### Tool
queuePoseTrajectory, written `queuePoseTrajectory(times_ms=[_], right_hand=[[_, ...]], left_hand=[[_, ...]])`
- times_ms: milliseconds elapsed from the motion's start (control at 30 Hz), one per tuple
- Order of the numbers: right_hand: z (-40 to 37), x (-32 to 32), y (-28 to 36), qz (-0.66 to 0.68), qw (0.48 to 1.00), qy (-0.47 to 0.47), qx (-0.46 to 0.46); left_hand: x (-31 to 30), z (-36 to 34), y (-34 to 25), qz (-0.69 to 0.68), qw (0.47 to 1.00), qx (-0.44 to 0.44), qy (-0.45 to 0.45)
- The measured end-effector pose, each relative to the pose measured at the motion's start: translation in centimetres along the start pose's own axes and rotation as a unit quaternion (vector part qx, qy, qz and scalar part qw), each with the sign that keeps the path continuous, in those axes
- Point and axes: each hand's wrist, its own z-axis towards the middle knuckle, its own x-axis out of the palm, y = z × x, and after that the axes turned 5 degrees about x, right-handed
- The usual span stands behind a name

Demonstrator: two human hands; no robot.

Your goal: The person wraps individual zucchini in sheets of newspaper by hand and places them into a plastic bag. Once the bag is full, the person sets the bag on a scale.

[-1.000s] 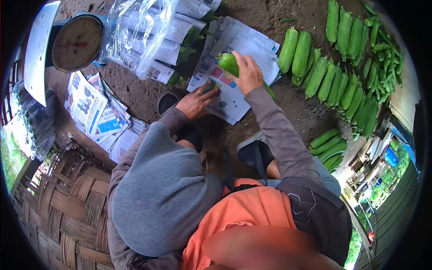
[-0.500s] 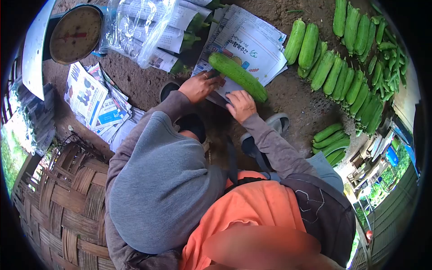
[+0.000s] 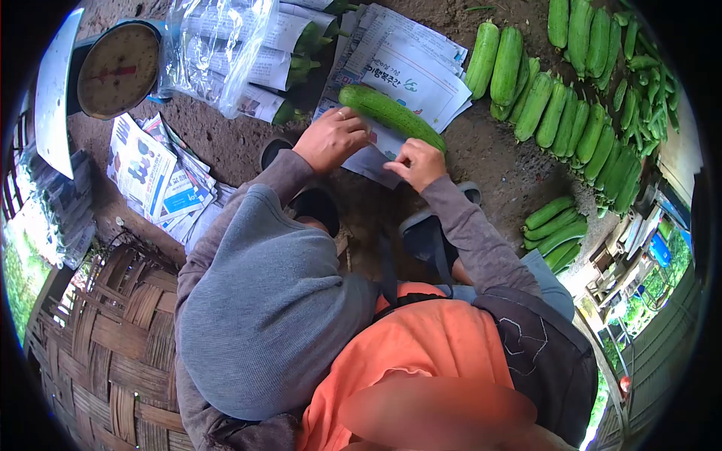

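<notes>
A long green gourd [image 3: 392, 116] lies slantwise on a stack of newspaper sheets [image 3: 421, 66] on the ground. My left hand [image 3: 333, 140] is over the near left part of the paper, close below the gourd's left end. Its fingers are curled, and whatever sits under them is hidden. Near the gourd's right end, my right hand [image 3: 419, 163] is closed, with thumb and forefinger pinched at the near edge of the newspaper.
More green gourds [image 3: 553, 113] stand in rows at right, with a smaller pile [image 3: 555, 233] nearer. Paper-wrapped gourds [image 3: 263, 64] lie beneath clear plastic [image 3: 214, 60] at upper left. A dial scale [image 3: 119, 69], more newspapers [image 3: 158, 177] and a woven bamboo basket [image 3: 128, 331] are leftward.
My left hand has shifted slightly, its fingers now more curled. My right hand has moved off the gourd's side, a little right, into a pinch. The view has tilted slightly.
</notes>
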Motion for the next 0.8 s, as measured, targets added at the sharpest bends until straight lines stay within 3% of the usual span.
queuePoseTrajectory(times_ms=[67,167,200,367,467,567,633,700,800], right_hand=[[0.4,-1.6,0.8,0.046,0.992,-0.106,-0.041],[-0.1,-3.4,3.4,0.020,0.983,-0.138,-0.122],[-0.8,-3.0,3.6,0.026,0.986,-0.086,-0.137],[0.8,0.9,1.2,-0.097,0.985,-0.113,-0.089],[4.1,2.0,-1.4,-0.145,0.970,-0.187,-0.062],[6.6,0.7,-2.8,-0.076,0.980,-0.178,-0.044],[7.5,-0.2,-3.1,-0.046,0.986,-0.153,-0.041],[8.4,-0.8,-3.4,-0.002,0.991,-0.128,-0.041],[8.1,-0.2,-2.6,0.094,0.993,-0.064,0.016]], left_hand=[[-0.1,1.5,0.4,0.035,0.992,0.052,-0.107],[0.7,4.2,1.9,0.057,0.984,0.050,-0.162],[1.1,4.8,2.3,0.032,0.988,0.031,-0.146],[2.0,7.1,4.4,-0.002,0.994,-0.025,-0.106],[0.5,7.1,2.6,0.039,0.964,-0.017,-0.263],[-0.4,4.0,0.1,-0.105,0.953,-0.260,-0.116],[1.8,3.0,1.0,-0.337,0.843,-0.420,-0.004],[3.8,2.8,0.6,-0.542,0.716,-0.432,-0.082],[5.1,4.1,0.7,-0.664,0.613,-0.407,-0.134]])
